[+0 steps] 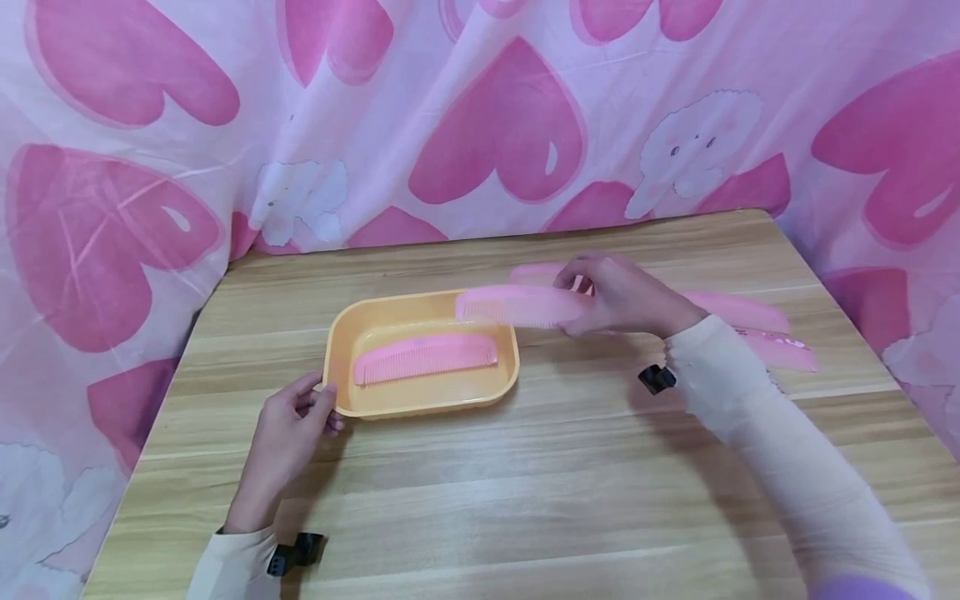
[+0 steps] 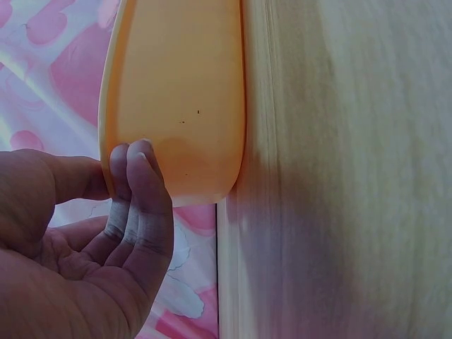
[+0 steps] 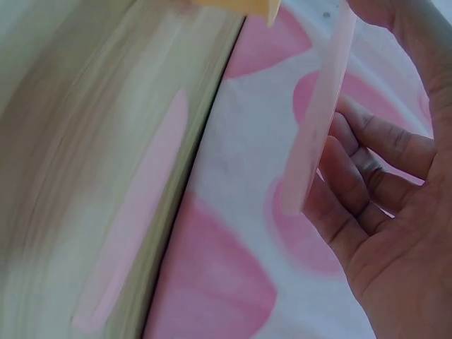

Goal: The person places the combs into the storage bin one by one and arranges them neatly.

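Observation:
My left hand (image 1: 288, 432) pinches the rim of a yellow-orange tray (image 1: 423, 410) at its near left corner, thumb on one side and fingertips on the other in the left wrist view. Inside the tray lies a pink comb (image 1: 426, 357), teeth toward me. With my right hand (image 1: 626, 293) I hold another pink comb (image 1: 519, 307) by its right end, fingers on top and thumb below. Its free end overlaps the tray's far right corner. The right wrist view shows that comb (image 3: 311, 152) edge-on against the fingers.
Behind my right hand a pink comb (image 1: 534, 272) lies on the wooden table (image 1: 525, 492). More pink combs (image 1: 742, 312) lie to the right, partly hidden by my forearm; one pink piece (image 1: 783, 350) bears printed marks. A heart-patterned curtain (image 1: 495, 125) hangs behind the table.

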Demonstrator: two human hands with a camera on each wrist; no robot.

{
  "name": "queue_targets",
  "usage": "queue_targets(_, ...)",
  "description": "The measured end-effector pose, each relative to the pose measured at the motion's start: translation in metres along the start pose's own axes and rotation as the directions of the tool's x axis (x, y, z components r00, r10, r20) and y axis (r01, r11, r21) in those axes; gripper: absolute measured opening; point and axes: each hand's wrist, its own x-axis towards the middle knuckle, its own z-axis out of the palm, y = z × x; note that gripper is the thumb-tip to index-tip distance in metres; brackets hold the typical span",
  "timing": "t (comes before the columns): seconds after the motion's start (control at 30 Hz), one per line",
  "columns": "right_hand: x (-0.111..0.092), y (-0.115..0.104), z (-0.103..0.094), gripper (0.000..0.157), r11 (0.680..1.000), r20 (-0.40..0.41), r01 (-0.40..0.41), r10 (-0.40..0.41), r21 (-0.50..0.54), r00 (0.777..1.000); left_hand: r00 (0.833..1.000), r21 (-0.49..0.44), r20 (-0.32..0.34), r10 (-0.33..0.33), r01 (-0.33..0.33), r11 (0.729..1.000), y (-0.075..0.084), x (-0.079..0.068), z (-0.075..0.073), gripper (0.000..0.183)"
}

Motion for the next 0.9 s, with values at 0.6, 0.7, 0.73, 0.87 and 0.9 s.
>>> queue_targets(0.6,0.062,-0.046,0.04,0.044,0.994,0.122,0.103,-0.106,0.036,0.987,1.0,-0.013,0.014,0.0,0.0,1.0,0.0,0.001,-0.001,0.044)
queue_targets(0.7,0.068,-0.052,0.049,0.047,0.994,0.145,0.096,-0.102,0.051,0.984,1.0,-0.011,0.017,-0.001,0.002,1.0,0.0,0.001,-0.001,0.044)
queue_targets(0.73,0.07,-0.054,0.051,0.048,0.994,0.153,0.095,-0.102,0.053,0.983,1.0,-0.01,0.018,-0.001,0.001,1.0,0.0,0.001,-0.001,0.044)
queue_targets(0.87,0.076,-0.061,0.062,0.05,0.996,0.179,0.079,-0.084,0.033,0.98,1.0,-0.013,0.017,-0.007,0.007,1.0,0.0,0.001,-0.001,0.046)
queue_targets(0.9,0.077,-0.062,0.064,0.05,0.997,0.186,0.077,-0.08,0.025,0.979,1.0,-0.012,0.015,-0.008,0.008,1.0,0.0,0.001,-0.001,0.046)
